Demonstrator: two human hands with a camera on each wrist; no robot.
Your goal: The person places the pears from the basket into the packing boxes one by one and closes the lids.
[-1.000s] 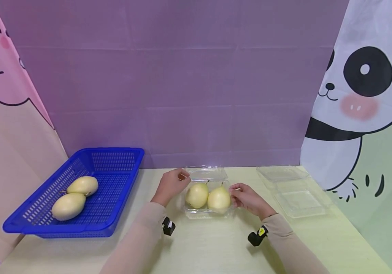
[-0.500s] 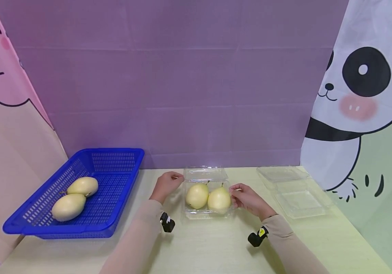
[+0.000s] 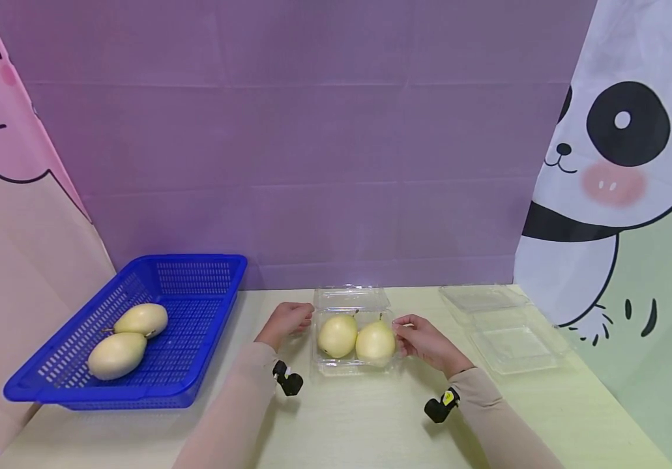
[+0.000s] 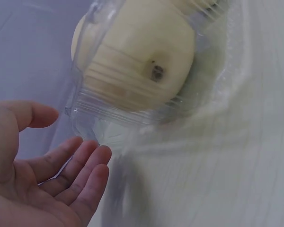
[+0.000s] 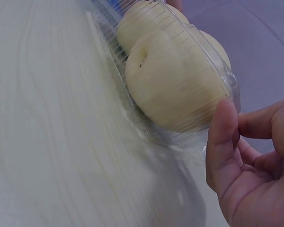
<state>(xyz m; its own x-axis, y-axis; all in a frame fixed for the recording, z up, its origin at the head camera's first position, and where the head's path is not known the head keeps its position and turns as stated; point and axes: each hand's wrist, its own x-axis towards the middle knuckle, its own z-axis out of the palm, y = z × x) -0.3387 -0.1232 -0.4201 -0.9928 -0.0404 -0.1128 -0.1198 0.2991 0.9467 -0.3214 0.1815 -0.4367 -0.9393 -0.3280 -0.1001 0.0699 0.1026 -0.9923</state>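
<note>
A clear plastic clamshell box [image 3: 354, 370] stands in the middle of the table with its lid [image 3: 352, 298] laid back. Two pale yellow pears [image 3: 337, 336] lie side by side in its base, stems pointing away. My right hand [image 3: 427, 343] pinches the box's right rim between thumb and forefinger, as the right wrist view shows. On the other side, my left hand [image 3: 285, 321] is at the box's left rear corner. In the left wrist view its fingers [image 4: 87, 168] are loosely bent and spread from the thumb, holding nothing, with fingertips close to the box wall.
A blue plastic basket [image 3: 195, 384] with two more pears [image 3: 117, 355] stands at the left. Another clear clamshell box [image 3: 517, 348] lies spread out at the right. A purple cloth wall [image 3: 324, 143] rises behind the table.
My left hand has moved left and slightly down, from above the box's left edge to just outside it. The right hand keeps its pinch on the rim, and the pears have not moved.
</note>
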